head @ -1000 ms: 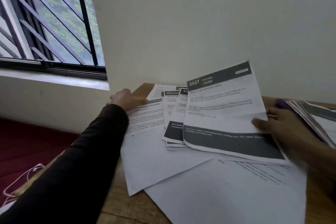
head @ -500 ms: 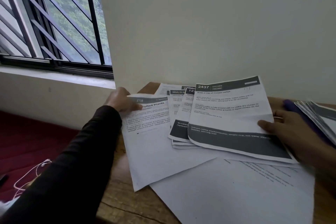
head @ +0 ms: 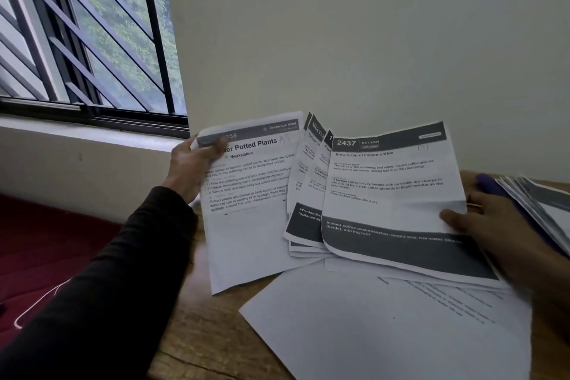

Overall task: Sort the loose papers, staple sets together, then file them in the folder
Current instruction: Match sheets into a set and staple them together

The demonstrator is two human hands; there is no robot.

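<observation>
Wall (head: 354, 40): a plain pale surface fills the upper frame behind the desk.
Window (head: 86, 28): dark bars cross the pane at upper left, with green foliage blurred beyond.
Table (head: 212, 336): a wooden top, seen from the person's head, carries the spread of paperwork.
Blank sheet (head: 364, 330): the biggest page lies flat near the front edge, faint print showing through from its underside.
Potted plants sheet (head: 246, 194): a page headed "Potted Plants" is lifted at its top left corner, its lower end reaching down toward the table.
Fanned papers (head: 308, 182): several printed pages overlap between the two held sheets, only their left strips showing.
Coffee sheet (head: 391, 194): page "2437", on brewing instant coffee, tops the fan and curls upward from the pile.
Side stack (head: 536, 203): more printed pages sit at the far right, partly cut by the frame, over something purple (head: 490, 185) whose identity cannot be told.
Left hand (head: 191, 166): reaching from a dark sleeve (head: 101, 293), it pinches the potted plants sheet's corner, thumb on the printed face.
Right hand (head: 493, 219): it grips the coffee sheet's right edge, thumb pressed on top and fingers behind.
Cord (head: 40, 302): a thin white line trails over the red surface at lower left.
</observation>
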